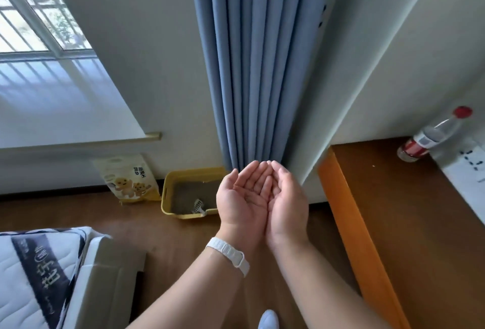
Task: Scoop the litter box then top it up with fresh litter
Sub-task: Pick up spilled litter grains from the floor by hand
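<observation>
Hands [262,197] hide right end of litter box [164,194].

box [168,194]: right end hidden behind left hand [240,197]
scoop [198,207]: too small to make out detail
bag [128,179]: small print unreadable
mattress [31,276]: cut off by left and bottom edges
shoe [267,319]: only toe shows at bottom edge
bottle [430,135]: label blurred
</observation>
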A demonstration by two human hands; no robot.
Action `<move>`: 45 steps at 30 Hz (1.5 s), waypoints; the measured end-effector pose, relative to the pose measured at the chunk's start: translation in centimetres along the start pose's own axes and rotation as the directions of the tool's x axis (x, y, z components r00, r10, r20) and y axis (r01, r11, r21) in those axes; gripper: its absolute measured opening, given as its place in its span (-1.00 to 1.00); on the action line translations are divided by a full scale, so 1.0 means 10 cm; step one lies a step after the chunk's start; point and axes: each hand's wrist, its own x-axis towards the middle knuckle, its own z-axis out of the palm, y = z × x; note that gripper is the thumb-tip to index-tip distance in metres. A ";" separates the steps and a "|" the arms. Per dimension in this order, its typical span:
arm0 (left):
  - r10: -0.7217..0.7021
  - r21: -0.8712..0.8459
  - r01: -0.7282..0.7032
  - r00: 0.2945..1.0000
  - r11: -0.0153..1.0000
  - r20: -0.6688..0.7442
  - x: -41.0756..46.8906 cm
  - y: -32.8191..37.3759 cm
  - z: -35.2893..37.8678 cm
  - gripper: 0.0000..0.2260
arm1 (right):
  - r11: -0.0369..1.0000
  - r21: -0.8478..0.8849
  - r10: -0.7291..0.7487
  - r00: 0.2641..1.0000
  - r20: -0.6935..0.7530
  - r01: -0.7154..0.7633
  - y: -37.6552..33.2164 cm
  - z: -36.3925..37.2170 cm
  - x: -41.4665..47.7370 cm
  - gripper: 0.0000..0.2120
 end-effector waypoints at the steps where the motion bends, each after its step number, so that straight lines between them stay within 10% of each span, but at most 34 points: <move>1: -0.027 0.018 0.027 1.000 0.999 0.011 -0.02 -0.03 0.06 -0.62 | 1.000 0.007 -0.009 1.000 -0.022 0.010 -0.07 -0.01 -0.02 -0.73; 16: -0.547 0.376 0.462 0.822 0.803 0.158 -0.48 -0.16 0.42 -0.63 | 0.940 0.009 -0.295 0.827 -0.478 0.340 -0.56 0.08 -0.80 -0.72; 25: -0.789 0.579 0.606 0.604 0.546 0.111 -1.29 -0.66 0.13 -0.64 | 0.797 0.096 -0.314 0.544 -0.778 0.596 -0.66 -0.30 -1.81 -0.80; 45: -0.975 0.838 0.541 0.143 -0.068 -0.171 -5.37 -2.62 -2.29 -0.67 | 0.358 -0.096 -0.219 -0.016 -0.976 0.929 -0.21 -2.66 -6.28 -0.85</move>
